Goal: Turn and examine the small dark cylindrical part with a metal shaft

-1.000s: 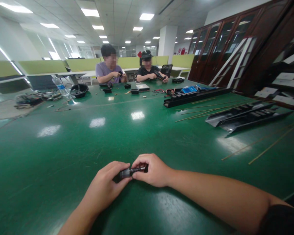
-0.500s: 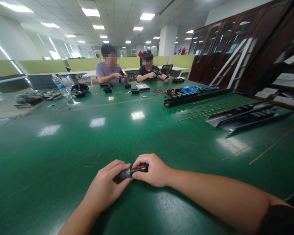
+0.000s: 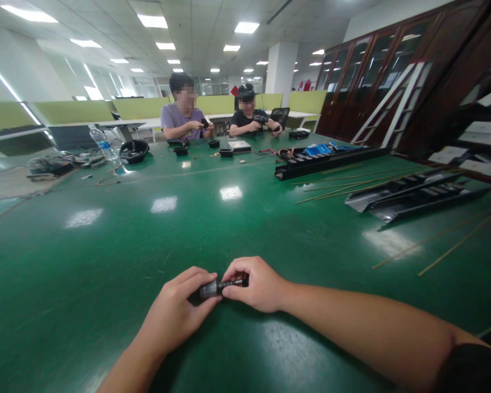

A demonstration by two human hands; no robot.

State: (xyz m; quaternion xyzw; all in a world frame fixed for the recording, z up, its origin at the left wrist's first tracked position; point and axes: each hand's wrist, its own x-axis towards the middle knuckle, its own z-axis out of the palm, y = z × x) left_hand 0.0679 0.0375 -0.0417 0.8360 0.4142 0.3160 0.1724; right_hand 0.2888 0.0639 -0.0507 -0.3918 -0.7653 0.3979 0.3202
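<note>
Just above the green table (image 3: 147, 240), both hands meet at one small tool-like piece. My left hand (image 3: 175, 305) is closed around a dark grey cylinder (image 3: 209, 290), thumb below and fingers over the top. Out of the cylinder's right end comes a thin dark rod with a shiny part (image 3: 233, 283). My right hand (image 3: 257, 284) pinches around this rod, and its fingers partly cover the far end. I cannot make out what kind of piece it is.
Black metal channels (image 3: 417, 199) and thin yellowish rods (image 3: 396, 257) lie on the right. Another long channel (image 3: 331, 164) holds blue packets. Two people (image 3: 184, 117) sit across the table. Small black trays (image 3: 226, 154) and a plastic bottle (image 3: 102, 144) are farther back.
My hands stay almost in place on the cylinder and rod, with only a slight shift of the right fingers. The view drifts a little; across the table, one person's hands have moved slightly.
</note>
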